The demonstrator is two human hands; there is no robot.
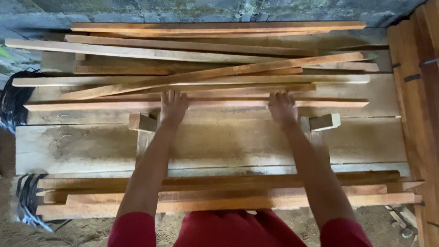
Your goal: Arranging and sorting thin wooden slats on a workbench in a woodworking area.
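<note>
- The left hand [173,107] lies palm down with fingers spread flat on a long reddish wooden strip [91,106], not curled around it
- The right hand [282,107] rests the same way further along that strip, fingers flat and pointing away from the person; neither hand closes on anything
- The strip runs crosswise, left to right, on the wide pale planks of the desk [82,146], at the near edge of a loose pile of strips
- That pile [206,64] lies beyond the hands, towards the grey wall [183,9]; most pieces lie roughly parallel, and one darker strip [219,72] crosses them at a slant
- Two short wooden blocks stand on the desk just this side of the strip: one [141,122] beside the left wrist, a paler one [325,121] to the right of the right wrist
- A second bundle of strips [256,201] is stacked along the near edge of the desk, under both forearms, just in front of the person's red clothing [228,231]
- Upright boards [418,91] lean at the right side
- A dark striped sack [29,196] shows at the lower left corner
</note>
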